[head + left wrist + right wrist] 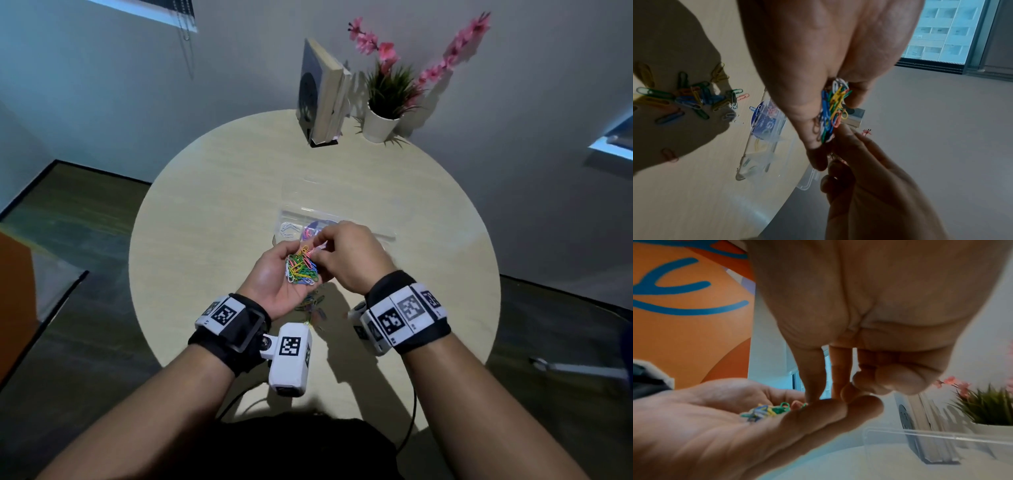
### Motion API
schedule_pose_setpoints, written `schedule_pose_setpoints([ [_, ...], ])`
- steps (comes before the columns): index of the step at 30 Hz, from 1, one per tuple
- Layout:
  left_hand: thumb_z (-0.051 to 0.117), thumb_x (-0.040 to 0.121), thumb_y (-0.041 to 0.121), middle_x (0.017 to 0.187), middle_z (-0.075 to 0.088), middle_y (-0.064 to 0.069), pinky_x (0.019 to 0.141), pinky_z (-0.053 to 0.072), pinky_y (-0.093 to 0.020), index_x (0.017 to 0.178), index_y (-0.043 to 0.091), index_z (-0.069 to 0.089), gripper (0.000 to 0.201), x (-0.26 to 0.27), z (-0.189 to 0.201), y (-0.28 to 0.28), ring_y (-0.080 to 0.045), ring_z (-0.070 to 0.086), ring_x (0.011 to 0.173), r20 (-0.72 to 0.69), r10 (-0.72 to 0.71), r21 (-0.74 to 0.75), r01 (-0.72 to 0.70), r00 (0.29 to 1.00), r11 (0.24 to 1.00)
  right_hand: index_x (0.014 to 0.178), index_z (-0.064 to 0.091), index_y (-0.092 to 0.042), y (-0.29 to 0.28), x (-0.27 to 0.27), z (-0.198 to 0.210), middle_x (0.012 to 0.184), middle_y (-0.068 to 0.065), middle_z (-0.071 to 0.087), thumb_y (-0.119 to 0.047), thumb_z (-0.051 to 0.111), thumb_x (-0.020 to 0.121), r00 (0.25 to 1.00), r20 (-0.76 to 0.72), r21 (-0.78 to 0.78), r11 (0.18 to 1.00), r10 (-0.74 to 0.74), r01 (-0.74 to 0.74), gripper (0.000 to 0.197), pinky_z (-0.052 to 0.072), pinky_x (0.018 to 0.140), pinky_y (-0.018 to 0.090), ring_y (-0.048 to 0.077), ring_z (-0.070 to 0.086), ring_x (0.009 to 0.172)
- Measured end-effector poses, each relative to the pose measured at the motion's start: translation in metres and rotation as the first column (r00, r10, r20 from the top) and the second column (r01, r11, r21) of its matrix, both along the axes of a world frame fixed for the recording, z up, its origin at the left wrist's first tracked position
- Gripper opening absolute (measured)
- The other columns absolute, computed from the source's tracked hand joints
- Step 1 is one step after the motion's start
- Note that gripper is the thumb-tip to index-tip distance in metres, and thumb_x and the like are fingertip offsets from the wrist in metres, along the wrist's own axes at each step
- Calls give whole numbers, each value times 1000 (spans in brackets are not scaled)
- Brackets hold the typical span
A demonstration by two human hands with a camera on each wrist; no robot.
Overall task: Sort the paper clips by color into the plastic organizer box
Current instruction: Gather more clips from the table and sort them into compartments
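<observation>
My left hand (274, 277) is palm up above the table, cupped round a pile of mixed-colour paper clips (301, 269). The same pile (833, 108) shows between its thumb and fingers in the left wrist view. My right hand (320, 248) reaches into the pile from the right and pinches a pink clip (312, 252) between thumb and forefinger. Just behind the hands, the clear plastic organizer box (291, 217) lies open, with white clips (288, 229) in its left compartment and more colours beside them. More loose clips (313, 305) lie on the table under my hands.
The round light-wood table (222, 205) carries upright books in a stand (320, 99) and a potted plant with pink flowers (380, 123) at its far edge. The box's open clear lid (329, 186) lies behind it. Scattered clips (690, 97) lie near the box.
</observation>
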State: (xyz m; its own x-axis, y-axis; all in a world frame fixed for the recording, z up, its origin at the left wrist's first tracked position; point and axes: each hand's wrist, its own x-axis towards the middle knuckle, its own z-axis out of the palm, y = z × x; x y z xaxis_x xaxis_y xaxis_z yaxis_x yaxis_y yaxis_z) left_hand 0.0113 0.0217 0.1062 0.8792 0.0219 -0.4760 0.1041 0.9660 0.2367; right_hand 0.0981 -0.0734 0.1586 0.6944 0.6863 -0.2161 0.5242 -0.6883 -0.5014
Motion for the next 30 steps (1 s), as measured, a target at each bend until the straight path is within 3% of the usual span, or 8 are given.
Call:
schedule_pose_setpoints([
  [4,31,97,21,77,67,-13,64,58,-34,120,0,55,39,-3,4,-4,-23,68,69,-5,-23,18,23,1000,1000,75,63,-21,1,-4,2,70,-9,55,-25,67,85,1000,4,-17,1000,-25,25,12,42,60,24,14,56,69],
  [7,33,98,21,107,65,-22,78,59,-44,129,-5,49,44,-6,6,-1,-29,68,90,-18,-20,52,20,1000,998,68,58,-19,0,-3,3,65,-8,58,-19,70,82,982,-179,111,991,-59,80,18,43,56,23,12,57,62],
  [12,33,98,22,137,51,-24,89,53,-47,136,-3,48,48,-6,3,8,-35,51,125,-38,6,65,-4,999,998,71,51,-8,-5,4,5,62,15,57,11,53,80,827,-539,411,807,-160,423,20,47,49,29,25,57,54],
  [15,33,98,23,122,61,-22,86,55,-46,136,-2,47,48,-4,4,9,-32,61,109,-17,5,56,-4,1000,998,84,55,-8,-7,6,10,58,10,53,15,50,83,790,-606,453,776,-94,439,23,45,45,26,21,54,48],
  [18,40,92,21,107,66,-21,86,55,-46,128,-3,52,45,-2,4,6,-31,68,95,-16,13,60,-12,1000,998,78,60,-9,-4,2,10,62,10,57,6,55,85,828,-555,394,851,-81,348,17,41,43,22,12,54,45],
  [21,46,85,20,109,61,-23,85,56,-44,121,-4,54,45,-1,5,3,-32,63,99,-3,2,54,-2,1000,999,71,62,-16,3,1,8,64,-1,61,-18,71,80,953,-295,238,960,-71,145,12,51,56,27,11,57,57],
  [24,35,95,21,97,67,-21,76,59,-39,112,-4,58,38,-2,4,3,-29,69,86,21,10,20,-10,1000,1000,78,67,-18,8,0,10,67,-6,57,-27,72,80,997,-69,8,1000,24,-24,10,37,52,15,10,53,64],
  [30,32,98,21,93,68,-21,80,58,-41,107,-4,60,39,-4,0,5,-29,69,85,11,32,44,-32,999,998,78,66,-16,16,2,9,64,-8,51,-24,71,81,996,-48,-52,995,77,-80,11,32,50,16,13,50,66],
])
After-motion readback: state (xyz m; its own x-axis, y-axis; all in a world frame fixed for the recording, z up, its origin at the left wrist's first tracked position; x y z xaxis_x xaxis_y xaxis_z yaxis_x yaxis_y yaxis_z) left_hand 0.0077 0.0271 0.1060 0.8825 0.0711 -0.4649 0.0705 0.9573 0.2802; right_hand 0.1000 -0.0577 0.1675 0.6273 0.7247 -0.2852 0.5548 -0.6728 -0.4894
